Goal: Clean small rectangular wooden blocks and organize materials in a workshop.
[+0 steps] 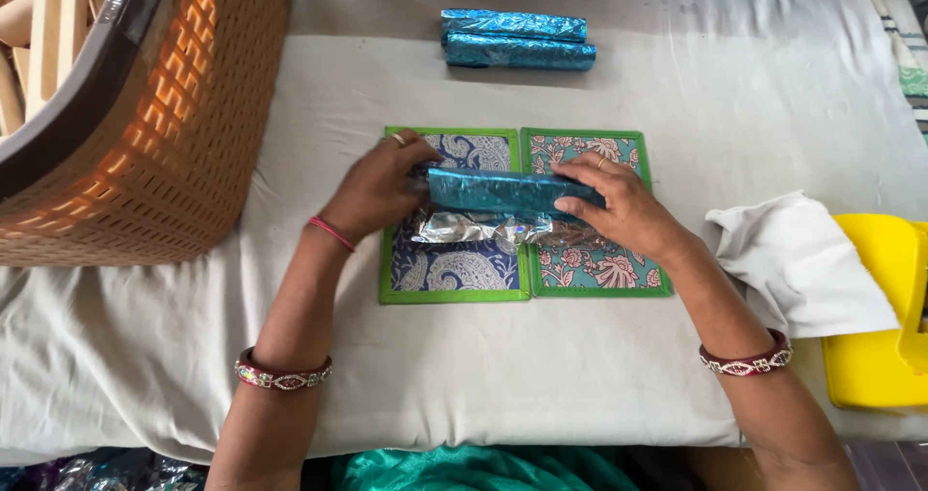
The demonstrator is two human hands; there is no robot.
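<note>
**Two hands on one foil-wrapped roll**

Both of my hands hold the same blue foil roll (pixel 503 193), one at each end. My left hand (pixel 377 189) curls over its left end, fingers pressed down on the foil. My right hand (pixel 619 206) lies along the right end, fingers flat on top and closed around it. The roll lies crosswise, and a loose flap of silver foil (pixel 478 228) spreads out just below it, shiny side up.

Under the roll sit two green-edged mats side by side and touching: a blue paisley mat (pixel 454 269) on the left, a teal floral mat (pixel 599 269) on the right. The roll spans the seam between them.

Farther up the grey cloth (pixel 483 356), well apart from my hands, lie two finished blue foil rolls (pixel 517 39), touching each other. An orange woven basket (pixel 164 114) stands at my left. At my right a white cloth (pixel 802 259) rests against a yellow plastic container (pixel 880 307).
</note>
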